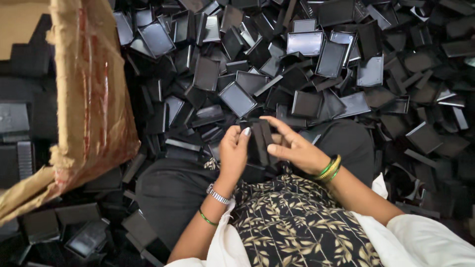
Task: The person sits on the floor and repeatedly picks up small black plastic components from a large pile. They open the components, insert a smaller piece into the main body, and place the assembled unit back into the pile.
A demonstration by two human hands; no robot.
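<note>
Hands meet at the middle of the frame, just above my lap. My left hand (232, 151) has its fingers closed around a small stack of black rectangular plastic tray pieces (260, 141), thumb pressed to the near face, while my right hand (297, 148) grips the same stack from the other side, index finger laid along its top edge.

To do this well, I judge I should keep the pieces square to each other, edges flush, and press evenly with both thumbs so nothing skews or slips. A light, steady pinch looks better than a hard squeeze, since the plastic seems thin-walled and likely to flex.

The pieces I hold are matte black, flat and oblong, standing upright between my palms. I cannot tell how many are in the stack.

Below them, toward the bottom of the frame, lies my black-and-gold leaf-patterned cloth (297, 222), with a silver wristwatch (217, 194) on the left wrist and green and yellow bangles (329, 168) on the right.

Further out, a brown torn cardboard box flap (91, 99) leans across the left side of the frame. Beyond my hands, filling the upper half and right side, spreads a loose heap of black shallow plastic trays (307, 59) with raised rims, lying at every angle, some glossy faces catching light.
</note>
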